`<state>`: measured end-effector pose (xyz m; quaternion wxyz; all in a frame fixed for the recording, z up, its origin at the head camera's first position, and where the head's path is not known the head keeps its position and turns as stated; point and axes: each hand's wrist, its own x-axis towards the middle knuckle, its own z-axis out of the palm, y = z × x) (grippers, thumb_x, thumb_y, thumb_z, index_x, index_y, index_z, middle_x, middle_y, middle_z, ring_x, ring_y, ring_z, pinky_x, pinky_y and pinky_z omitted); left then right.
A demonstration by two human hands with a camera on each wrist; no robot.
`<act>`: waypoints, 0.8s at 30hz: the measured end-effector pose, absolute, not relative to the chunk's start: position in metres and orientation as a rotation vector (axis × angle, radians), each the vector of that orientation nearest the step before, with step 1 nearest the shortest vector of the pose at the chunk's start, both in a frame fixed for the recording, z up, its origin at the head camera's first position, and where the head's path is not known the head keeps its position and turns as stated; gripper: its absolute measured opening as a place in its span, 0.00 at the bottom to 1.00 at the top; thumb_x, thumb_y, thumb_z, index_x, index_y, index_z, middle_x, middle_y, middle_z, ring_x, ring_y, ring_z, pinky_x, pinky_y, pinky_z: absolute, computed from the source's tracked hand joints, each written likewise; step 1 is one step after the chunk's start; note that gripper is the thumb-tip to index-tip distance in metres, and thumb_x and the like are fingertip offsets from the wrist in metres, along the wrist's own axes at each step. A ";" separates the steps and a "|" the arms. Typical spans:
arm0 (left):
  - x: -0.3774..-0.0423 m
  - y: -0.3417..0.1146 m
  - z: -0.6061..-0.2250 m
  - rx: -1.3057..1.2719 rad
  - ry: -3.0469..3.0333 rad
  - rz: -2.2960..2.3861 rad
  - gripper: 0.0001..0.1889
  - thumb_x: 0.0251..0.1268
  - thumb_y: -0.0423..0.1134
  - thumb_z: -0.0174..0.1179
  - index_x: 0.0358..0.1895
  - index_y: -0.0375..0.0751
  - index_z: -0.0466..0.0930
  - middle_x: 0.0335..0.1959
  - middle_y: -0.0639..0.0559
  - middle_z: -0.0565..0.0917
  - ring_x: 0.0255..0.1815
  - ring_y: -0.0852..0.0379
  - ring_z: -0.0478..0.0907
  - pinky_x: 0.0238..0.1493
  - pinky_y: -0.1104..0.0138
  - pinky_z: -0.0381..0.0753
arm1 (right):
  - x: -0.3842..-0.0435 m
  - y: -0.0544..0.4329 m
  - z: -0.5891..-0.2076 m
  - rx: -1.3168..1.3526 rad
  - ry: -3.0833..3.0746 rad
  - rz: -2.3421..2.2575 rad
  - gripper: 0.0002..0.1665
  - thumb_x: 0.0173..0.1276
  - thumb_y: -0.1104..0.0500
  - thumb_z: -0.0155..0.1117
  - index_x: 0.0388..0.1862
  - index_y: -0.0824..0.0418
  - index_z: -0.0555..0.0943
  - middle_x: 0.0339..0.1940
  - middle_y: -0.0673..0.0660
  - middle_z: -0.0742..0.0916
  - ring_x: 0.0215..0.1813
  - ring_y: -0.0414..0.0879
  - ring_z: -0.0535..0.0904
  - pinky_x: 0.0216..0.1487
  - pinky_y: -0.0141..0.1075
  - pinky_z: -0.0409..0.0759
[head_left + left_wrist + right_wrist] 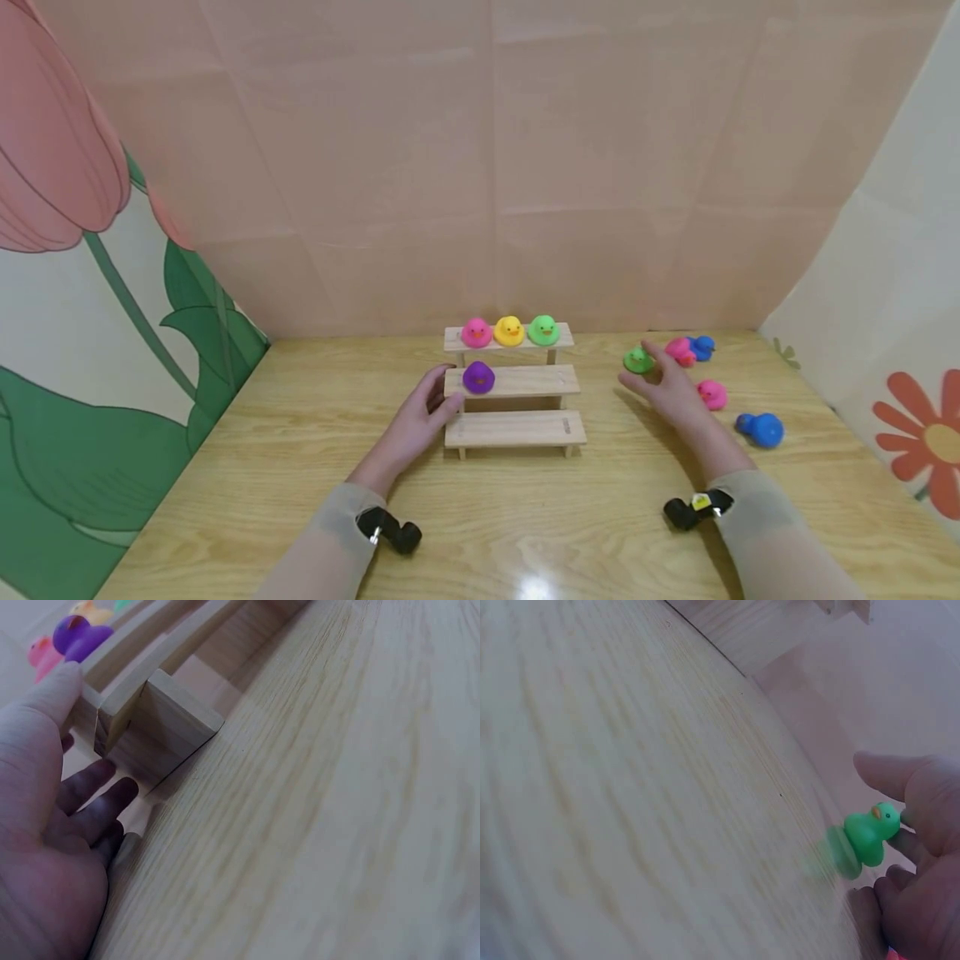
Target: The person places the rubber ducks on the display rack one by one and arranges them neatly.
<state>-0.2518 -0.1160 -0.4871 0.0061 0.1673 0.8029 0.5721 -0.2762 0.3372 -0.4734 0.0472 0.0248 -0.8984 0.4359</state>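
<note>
Thumb forward, fingers loosely bent, our left hand rests at the left end of the wooden stand, perhaps steadying it; how firmly, we cannot tell. The flat middle tier keeps a purple duck upright. Our right hand grips nothing, thumb held apart from fingers, presumably leaving room for the green duck between them on the table. Behind, three ducks sit side by side on the top tier.

A pale pink backdrop rises behind a wood-grain table.
</note>
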 end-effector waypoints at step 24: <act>-0.252 -0.115 -0.487 0.496 2.542 1.773 0.39 0.84 0.59 0.63 0.89 0.54 0.61 0.87 0.35 0.61 0.86 0.35 0.61 0.86 0.45 0.60 | -0.274 0.335 -0.476 0.104 -2.732 1.329 0.53 0.80 0.46 0.74 0.91 0.62 0.57 0.86 0.75 0.66 0.84 0.78 0.59 0.81 0.76 0.57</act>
